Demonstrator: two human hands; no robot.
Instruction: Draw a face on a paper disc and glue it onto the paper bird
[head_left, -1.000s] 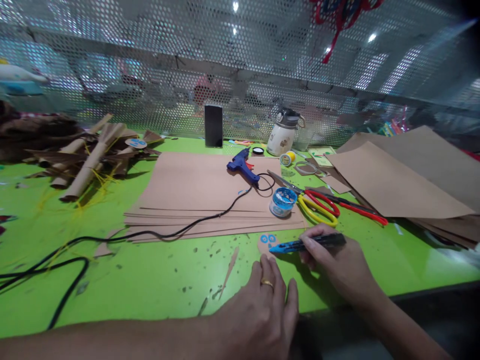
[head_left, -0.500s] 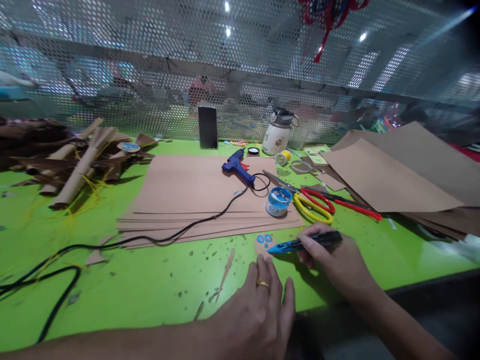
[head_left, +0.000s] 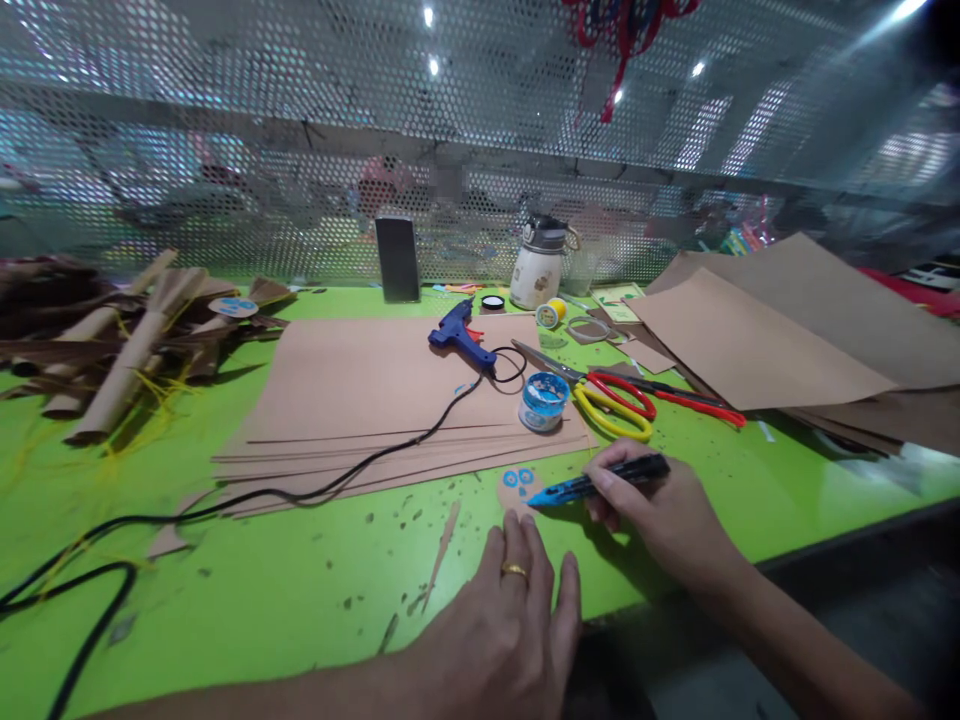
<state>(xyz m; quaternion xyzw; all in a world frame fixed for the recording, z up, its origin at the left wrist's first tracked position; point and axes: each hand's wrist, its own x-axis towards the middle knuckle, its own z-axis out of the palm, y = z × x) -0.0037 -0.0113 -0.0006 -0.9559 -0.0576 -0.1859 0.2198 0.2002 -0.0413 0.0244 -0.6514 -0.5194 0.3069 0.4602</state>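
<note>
My right hand grips a black marker whose front half is smeared with blue. The tip meets a small round piece of brown paper, which carries two blue ringed eyes and a blue nose mark. My left hand, with a gold ring on one finger, lies with fingers stretched out, fingertips holding the lower edge of that piece against the green table. Its lower part is hidden under them. Just beyond stands an open jar of blue paint.
A blue glue gun and its black cable lie across stacked brown paper sheets. Scissors rest right of the jar. Rolled paper figures are at left, more sheets at right, a bottle behind.
The camera view has shifted slightly, so everything sits a little further left. The marker tip has moved a short way down the paper face, below the nose mark. Both hands keep their hold.
</note>
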